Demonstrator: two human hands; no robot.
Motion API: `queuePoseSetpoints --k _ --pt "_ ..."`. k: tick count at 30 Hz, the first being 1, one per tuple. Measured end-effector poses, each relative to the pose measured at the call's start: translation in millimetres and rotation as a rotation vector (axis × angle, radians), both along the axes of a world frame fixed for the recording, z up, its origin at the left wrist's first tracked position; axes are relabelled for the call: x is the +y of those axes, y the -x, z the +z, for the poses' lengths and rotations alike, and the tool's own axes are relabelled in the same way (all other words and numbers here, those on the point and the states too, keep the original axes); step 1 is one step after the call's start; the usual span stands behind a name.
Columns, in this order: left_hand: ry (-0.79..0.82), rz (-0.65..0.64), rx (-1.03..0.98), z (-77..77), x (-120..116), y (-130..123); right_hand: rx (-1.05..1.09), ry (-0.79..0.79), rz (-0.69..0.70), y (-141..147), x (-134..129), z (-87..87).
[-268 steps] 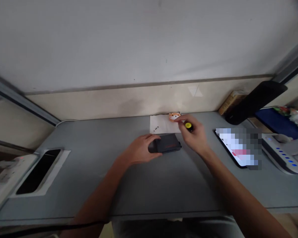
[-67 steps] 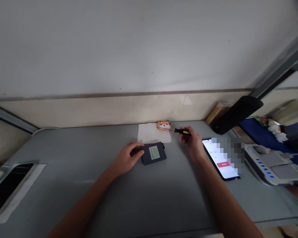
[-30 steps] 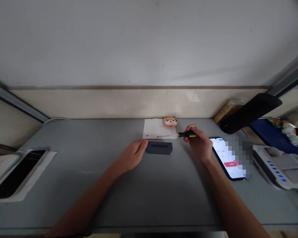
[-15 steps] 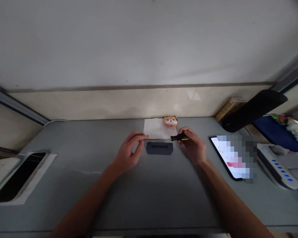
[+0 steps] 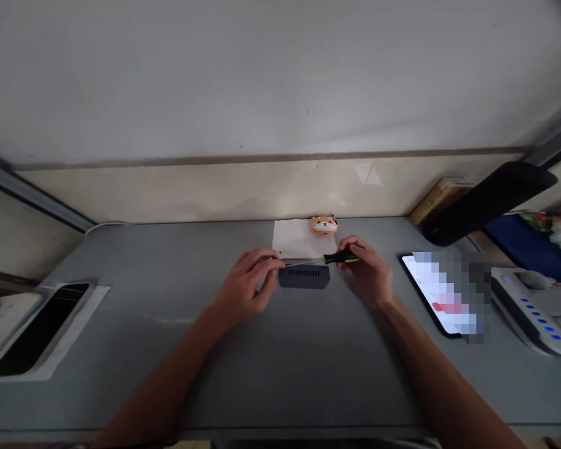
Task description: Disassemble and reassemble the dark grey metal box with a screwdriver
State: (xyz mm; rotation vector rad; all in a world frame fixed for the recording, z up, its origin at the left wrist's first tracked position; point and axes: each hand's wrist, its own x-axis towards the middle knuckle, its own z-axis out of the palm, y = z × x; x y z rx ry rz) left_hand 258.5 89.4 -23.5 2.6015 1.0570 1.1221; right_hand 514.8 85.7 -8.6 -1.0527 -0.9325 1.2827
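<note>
My right hand (image 5: 367, 271) is wrapped round the black-and-yellow handle of a screwdriver (image 5: 340, 256). The thin shaft lies nearly level and points left, over the back edge of a dark slotted box (image 5: 303, 278). At the shaft's far end is my left hand (image 5: 250, 284), its thumb and forefinger pinched together by the tip. Whatever sits between those fingertips is too small to make out. The box rests on the grey table, its left end partly covered by my left fingertips.
Behind the box lies white paper (image 5: 292, 236) bearing a small dark speck and an orange animal-faced case (image 5: 324, 225). To the right are a lit phone (image 5: 432, 293), a power strip (image 5: 533, 312) and a black cylinder (image 5: 490, 202). A dark phone (image 5: 42, 330) lies left.
My left fingertips have shifted slightly right, over the box's left end. The screwdriver stays in my right hand, and the whole view has shifted a little.
</note>
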Motion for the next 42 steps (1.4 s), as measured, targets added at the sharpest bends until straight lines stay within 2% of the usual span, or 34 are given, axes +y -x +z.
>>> queuePoseSetpoints --k 6,9,13,20,24,30,37,42 --pt "0.0 0.016 0.095 -3.2 2.5 1.6 -0.031 -0.002 -0.047 -0.2 3.0 -5.2" --pt "-0.011 -0.001 0.114 -2.5 3.3 1.5 -0.199 -0.011 -0.084 2.8 5.2 -12.3" --pt "-0.074 0.017 0.098 -1.7 3.3 0.5 -0.364 -0.091 -0.042 8.3 5.0 -17.5" --pt "-0.138 0.027 0.001 -7.0 -5.6 -10.5 -0.427 -0.116 0.024 10.0 3.1 -18.4" --pt "-0.143 -0.001 0.051 -9.2 -9.6 -18.4 -0.436 -0.117 -0.007 9.2 2.9 -15.3" --pt "-0.243 0.008 0.067 -8.6 -6.4 -18.0 -0.326 -0.076 -0.143 2.4 5.8 -9.1" --pt "-0.333 0.093 0.042 -2.2 -3.4 -14.8 -0.062 -0.09 -0.327 -8.1 11.7 -8.8" --pt "-0.404 0.155 0.027 1.2 -3.2 -13.3 0.013 -0.064 -0.398 -13.9 11.7 -6.6"
